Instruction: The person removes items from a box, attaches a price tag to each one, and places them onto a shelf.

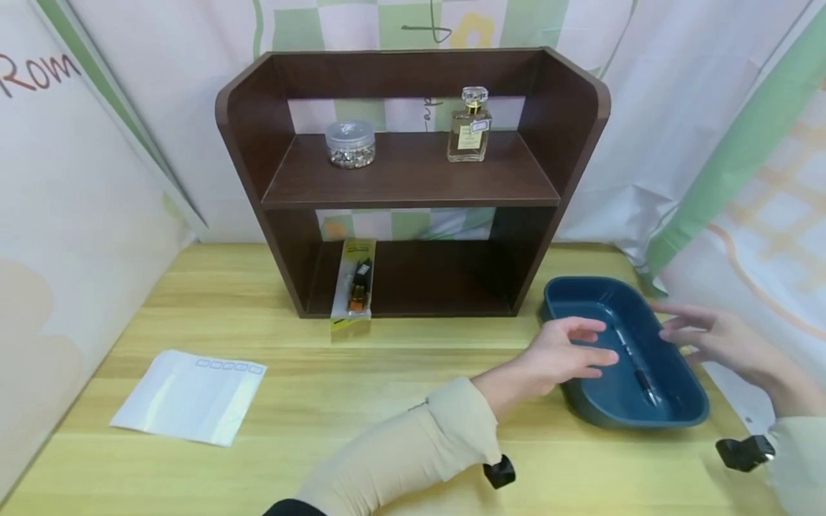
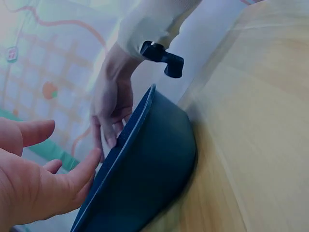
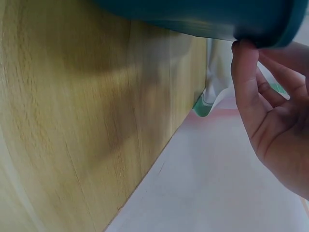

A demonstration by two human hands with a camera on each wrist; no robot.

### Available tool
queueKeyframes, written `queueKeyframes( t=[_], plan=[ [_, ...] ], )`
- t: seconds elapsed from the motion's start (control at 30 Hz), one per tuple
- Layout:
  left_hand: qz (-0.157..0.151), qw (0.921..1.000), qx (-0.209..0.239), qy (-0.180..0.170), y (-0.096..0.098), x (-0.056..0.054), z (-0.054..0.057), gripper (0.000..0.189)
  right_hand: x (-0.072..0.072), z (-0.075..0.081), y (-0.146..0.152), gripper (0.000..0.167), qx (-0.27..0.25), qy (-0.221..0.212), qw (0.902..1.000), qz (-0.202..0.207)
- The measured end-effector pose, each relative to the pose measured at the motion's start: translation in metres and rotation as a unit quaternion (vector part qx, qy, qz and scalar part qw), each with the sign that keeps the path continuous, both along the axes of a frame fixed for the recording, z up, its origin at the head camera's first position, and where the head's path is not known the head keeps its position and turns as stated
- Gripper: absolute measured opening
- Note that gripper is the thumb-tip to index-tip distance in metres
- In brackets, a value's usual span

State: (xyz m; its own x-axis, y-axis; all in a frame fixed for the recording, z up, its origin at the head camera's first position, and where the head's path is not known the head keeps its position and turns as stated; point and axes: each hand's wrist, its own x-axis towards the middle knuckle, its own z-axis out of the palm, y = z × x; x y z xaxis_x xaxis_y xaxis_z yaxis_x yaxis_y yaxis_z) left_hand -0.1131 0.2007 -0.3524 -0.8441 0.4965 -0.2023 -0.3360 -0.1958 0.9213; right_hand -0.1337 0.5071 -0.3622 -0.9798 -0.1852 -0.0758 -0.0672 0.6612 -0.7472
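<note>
A dark blue plastic basin [image 1: 596, 410] stands on the table at the right. In it lies a slim black-and-clear item like a pen [image 1: 647, 387]. My left hand [image 1: 568, 351] hovers over the basin's left rim, its fingers loosely spread and holding nothing. From the left wrist view its fingertips overlap the near rim. My right hand [image 1: 725, 340] is at the basin's right side, fingertips at the rim. In the right wrist view the thumb [image 3: 246, 67] touches the outer wall just under the rim, with the other fingers partly hidden behind the basin.
A dark brown two-tier shelf [image 1: 413, 188] stands at the back. It bears a clear lidded jar [image 1: 350, 145], a perfume bottle [image 1: 470, 129] and a yellow-topped packet [image 1: 353, 283] jutting over the lower front edge. A white paper sheet [image 1: 190, 398] lies at the left.
</note>
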Motion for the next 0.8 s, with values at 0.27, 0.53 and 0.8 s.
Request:
queueKeyframes(
  t=[0.27,0.53,0.8],
  plan=[
    [0.050,0.9940,-0.057,-0.079,0.052,-0.001,-0.006,0.035,0.003,0.001,0.003,0.053,0.019,-0.023,0.9996,-0.001],
    [0.142,0.9738,-0.080,-0.158,0.094,-0.007,-0.013,0.036,0.004,0.006,0.004,0.051,0.020,-0.022,0.9996,-0.001],
    [0.178,0.9632,-0.073,-0.188,0.108,-0.016,-0.024,0.037,0.002,0.004,-0.004,0.053,0.036,-0.019,0.9991,-0.004]
  ],
)
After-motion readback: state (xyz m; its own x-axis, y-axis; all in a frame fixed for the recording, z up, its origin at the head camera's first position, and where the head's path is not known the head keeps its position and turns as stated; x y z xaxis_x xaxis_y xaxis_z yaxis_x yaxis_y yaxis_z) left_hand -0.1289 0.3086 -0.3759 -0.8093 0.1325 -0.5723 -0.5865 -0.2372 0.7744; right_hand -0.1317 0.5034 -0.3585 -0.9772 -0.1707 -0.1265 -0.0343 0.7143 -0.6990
